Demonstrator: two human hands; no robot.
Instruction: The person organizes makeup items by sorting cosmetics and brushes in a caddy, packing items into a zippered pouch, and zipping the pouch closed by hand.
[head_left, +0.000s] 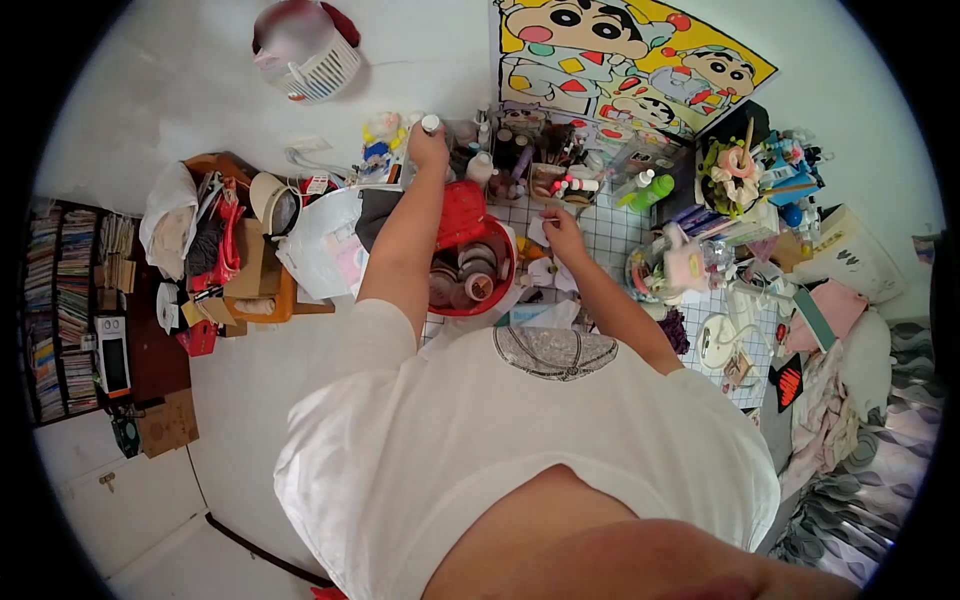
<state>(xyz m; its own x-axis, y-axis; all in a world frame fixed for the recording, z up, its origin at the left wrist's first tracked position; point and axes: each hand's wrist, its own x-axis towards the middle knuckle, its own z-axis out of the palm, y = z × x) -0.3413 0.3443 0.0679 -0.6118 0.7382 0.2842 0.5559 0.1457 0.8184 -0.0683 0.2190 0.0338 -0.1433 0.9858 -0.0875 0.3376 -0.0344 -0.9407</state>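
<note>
My left hand reaches to the back left of the desk, its fingers closed round a bottle with a white cap. My right hand is over the middle of the checked tabletop, its fingers pinched at a small pale piece that is too small to name. Between my arms stands a red round container with several jars and round items inside. Its red lid is tilted up behind it. A white bottle stands just right of my left hand.
Brushes and cosmetics line the back. A green bottle lies tilted at the right, near a pink plush item and a white round-based stand. Bags and a cap crowd the left side.
</note>
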